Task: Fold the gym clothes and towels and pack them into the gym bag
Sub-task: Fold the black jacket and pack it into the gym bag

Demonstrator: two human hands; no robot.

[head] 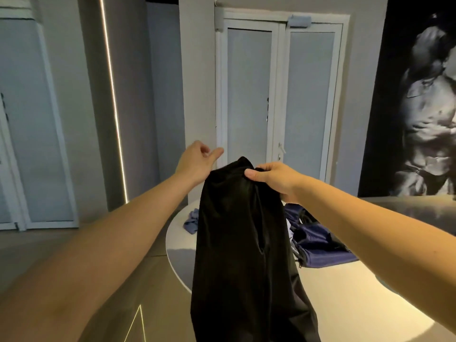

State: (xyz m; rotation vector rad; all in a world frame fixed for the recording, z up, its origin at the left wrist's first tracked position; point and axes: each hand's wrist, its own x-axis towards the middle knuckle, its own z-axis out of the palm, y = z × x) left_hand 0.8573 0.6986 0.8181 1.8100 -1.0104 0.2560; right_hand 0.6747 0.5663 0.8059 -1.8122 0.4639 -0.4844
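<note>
A black garment [237, 238] hangs in the air in front of me, above the table edge. My right hand [274, 178] grips its top edge, thumb pinching the cloth. My left hand [197, 161] is raised just left of the garment's top, fingers loose and holding nothing. On the white table [345, 292] behind the garment lies a navy gym bag [318, 245], partly hidden by the cloth and my right arm. A crumpled blue-grey cloth [192, 220] lies at the table's far left edge.
The table's rounded edge runs on the left, with brown floor [153, 280] below it. White double doors [278, 95] stand behind the table. A dark wall poster [424, 107] fills the right side.
</note>
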